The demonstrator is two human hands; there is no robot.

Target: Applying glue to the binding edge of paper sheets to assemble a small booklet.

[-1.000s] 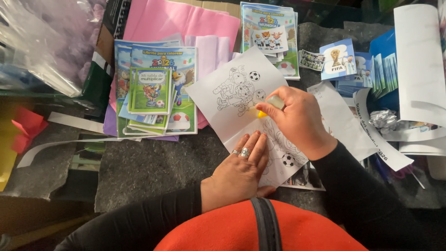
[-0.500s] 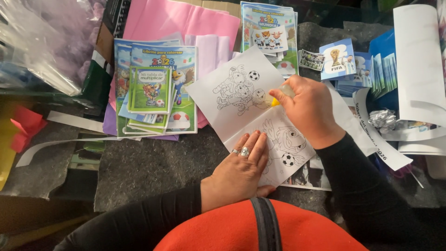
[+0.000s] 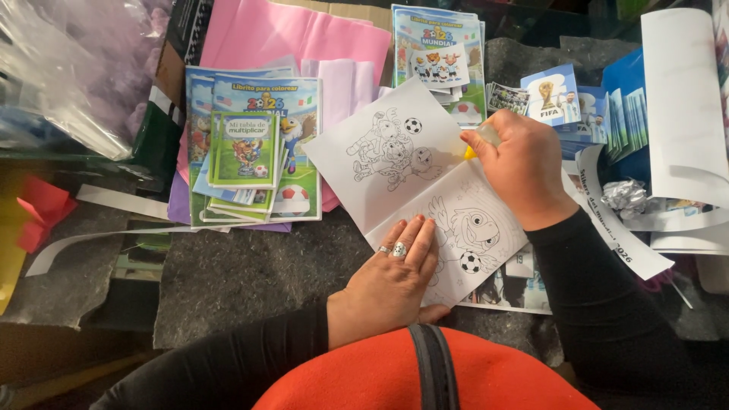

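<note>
Now | colouring sheet [image 3: 395, 156] under left hand [image 3: 395, 277] fingers [image 3: 416, 239] | right hand [image 3: 524, 163] at edge

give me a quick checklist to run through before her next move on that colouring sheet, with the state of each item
1. Left hand flat on the colouring sheet, pinning its lower edge: ok.
2. Right hand gripping the small yellow-tipped stick: ok.
3. Stick tip resting on the sheet, near the fold at its right edge: ok.
4. Sheet lying flat on the grey felt mat: ok.
5. Stack of green booklets apart from the sheet: ok.
6. What the stick is, glue or crayon: cannot tell.
</note>
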